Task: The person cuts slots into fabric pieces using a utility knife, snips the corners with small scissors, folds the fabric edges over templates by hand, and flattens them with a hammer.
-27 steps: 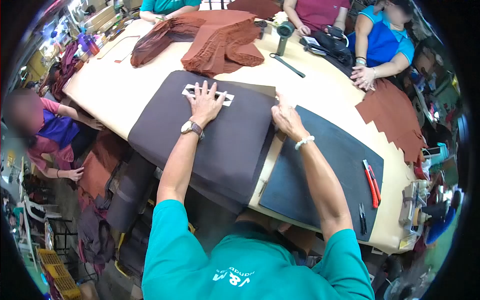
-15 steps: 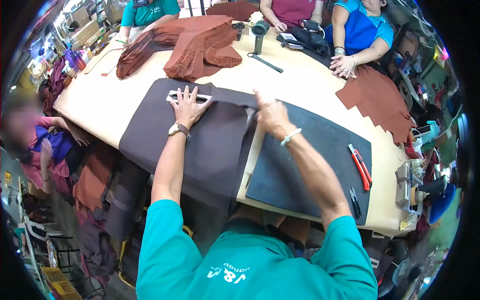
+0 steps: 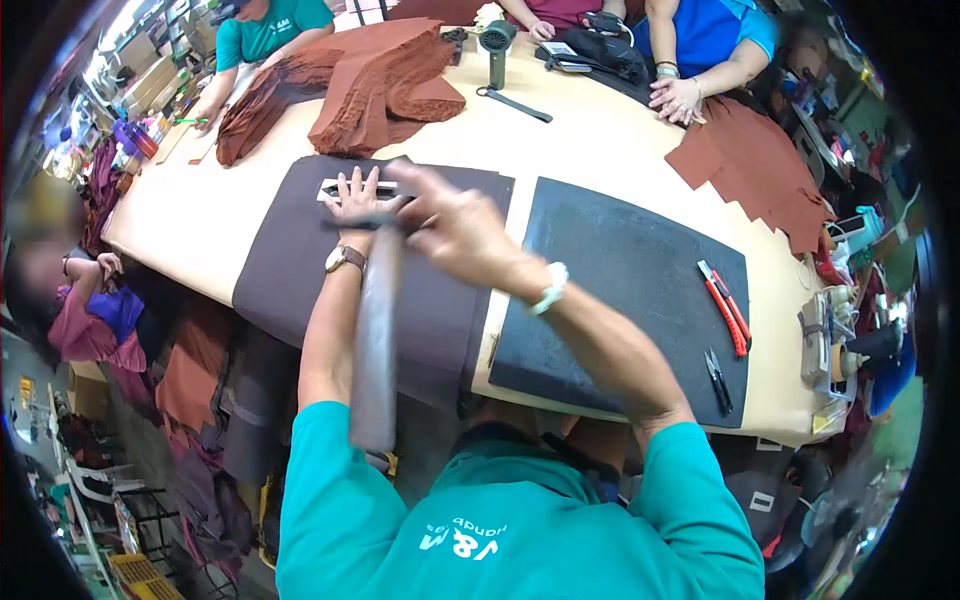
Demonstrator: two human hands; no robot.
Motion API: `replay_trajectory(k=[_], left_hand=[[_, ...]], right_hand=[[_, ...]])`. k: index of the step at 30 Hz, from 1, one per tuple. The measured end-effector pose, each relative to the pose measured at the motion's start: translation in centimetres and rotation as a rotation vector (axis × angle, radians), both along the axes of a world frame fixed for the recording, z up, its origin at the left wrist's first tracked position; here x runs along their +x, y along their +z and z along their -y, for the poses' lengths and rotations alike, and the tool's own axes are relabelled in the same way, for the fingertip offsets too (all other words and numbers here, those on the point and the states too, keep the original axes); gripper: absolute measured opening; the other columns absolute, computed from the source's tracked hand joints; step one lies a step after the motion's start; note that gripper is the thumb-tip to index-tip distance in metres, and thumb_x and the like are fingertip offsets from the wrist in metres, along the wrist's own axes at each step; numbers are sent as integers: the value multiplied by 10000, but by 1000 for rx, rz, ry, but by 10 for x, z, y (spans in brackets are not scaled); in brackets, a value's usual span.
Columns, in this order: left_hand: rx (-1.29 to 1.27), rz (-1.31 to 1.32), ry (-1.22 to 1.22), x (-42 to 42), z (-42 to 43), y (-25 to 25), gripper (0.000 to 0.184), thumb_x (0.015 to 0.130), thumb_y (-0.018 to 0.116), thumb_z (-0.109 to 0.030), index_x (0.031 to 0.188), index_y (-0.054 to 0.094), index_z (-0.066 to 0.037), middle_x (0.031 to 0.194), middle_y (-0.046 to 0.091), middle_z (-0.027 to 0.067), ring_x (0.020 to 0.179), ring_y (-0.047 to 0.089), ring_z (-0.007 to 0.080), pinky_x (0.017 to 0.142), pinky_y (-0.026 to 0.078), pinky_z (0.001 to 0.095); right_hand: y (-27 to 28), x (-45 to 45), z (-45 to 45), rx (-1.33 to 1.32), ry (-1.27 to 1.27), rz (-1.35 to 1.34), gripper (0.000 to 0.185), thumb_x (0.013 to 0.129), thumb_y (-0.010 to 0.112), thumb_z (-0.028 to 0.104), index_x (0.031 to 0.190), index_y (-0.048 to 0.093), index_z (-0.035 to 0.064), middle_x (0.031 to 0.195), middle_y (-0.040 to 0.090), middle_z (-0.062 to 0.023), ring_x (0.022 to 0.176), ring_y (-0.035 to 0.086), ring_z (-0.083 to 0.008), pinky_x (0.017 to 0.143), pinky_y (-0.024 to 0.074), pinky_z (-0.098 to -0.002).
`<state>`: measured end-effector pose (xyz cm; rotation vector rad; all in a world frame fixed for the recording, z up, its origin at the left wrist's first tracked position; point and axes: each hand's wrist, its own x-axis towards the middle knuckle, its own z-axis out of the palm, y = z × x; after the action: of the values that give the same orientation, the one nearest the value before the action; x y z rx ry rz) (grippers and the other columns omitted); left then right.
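My left hand lies with fingers spread on a white frame-shaped piece with dark openings, on top of dark brown sheet material. My right hand is raised over the same sheets, just right of my left hand. From its fingers hangs a long dark strip, blurred by motion, which passes in front of my left wrist and forearm. Whether the right fingers hold anything else is too blurred to tell.
A black mat lies to the right, bearing a red cutter and small snips. Reddish-brown pieces are piled behind, near a handheld fan. More brown pieces lie at right. Several people are around the table.
My right hand has moved left from the sheets' right edge toward my left hand, and the dark strip now hangs from it. My left hand stays on the white piece.
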<state>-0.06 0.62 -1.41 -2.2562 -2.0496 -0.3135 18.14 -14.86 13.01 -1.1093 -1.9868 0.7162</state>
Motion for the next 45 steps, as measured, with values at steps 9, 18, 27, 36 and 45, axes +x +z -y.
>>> replay_trajectory(k=[9, 18, 27, 36, 45], left_hand=[[92, 91, -26, 5, 13, 7, 865, 727, 457, -727, 1359, 393, -140, 1443, 288, 142, 1357, 169, 351, 1025, 68, 647], [104, 25, -59, 3, 0, 13, 818, 761, 401, -735, 1341, 428, -158, 1429, 334, 113, 1340, 242, 328, 1063, 137, 545], [174, -653, -374, -51, -59, -30, 471, 952, 331, -201, 1407, 263, -303, 1419, 333, 105, 1263, 373, 301, 1027, 321, 460], [234, -461, 4, -7, -13, 7, 518, 924, 417, -353, 1412, 253, -294, 1450, 291, 23, 1288, 335, 308, 932, 296, 664], [630, 54, -396, 72, 48, 36, 641, 882, 481, -502, 1379, 336, -125, 1398, 375, 101, 1293, 314, 344, 1032, 272, 514]], right_hand=[[-62, 2, -54, -117, -297, 62, 653, 738, 568, 41, 1346, 340, 115, 1047, 633, -172, 970, 599, -350, 867, 461, -398], [-96, 57, -58, -42, -557, 250, 480, 746, 468, 41, 1225, 441, 24, 893, 605, -264, 879, 599, -368, 785, 460, -448], [-39, 186, 215, 762, -1153, 261, 445, 774, 603, 126, 1191, 499, 9, 1186, 492, -183, 1161, 439, -345, 1006, 318, -465], [-209, 369, 501, -176, -2252, 453, 381, 789, 626, 237, 1087, 565, 7, 1105, 557, -189, 1041, 529, -325, 902, 414, -401], [-257, 374, 491, -319, -1973, 770, 341, 874, 526, 244, 1162, 570, 67, 1248, 529, -113, 1176, 455, -335, 989, 328, -492]])
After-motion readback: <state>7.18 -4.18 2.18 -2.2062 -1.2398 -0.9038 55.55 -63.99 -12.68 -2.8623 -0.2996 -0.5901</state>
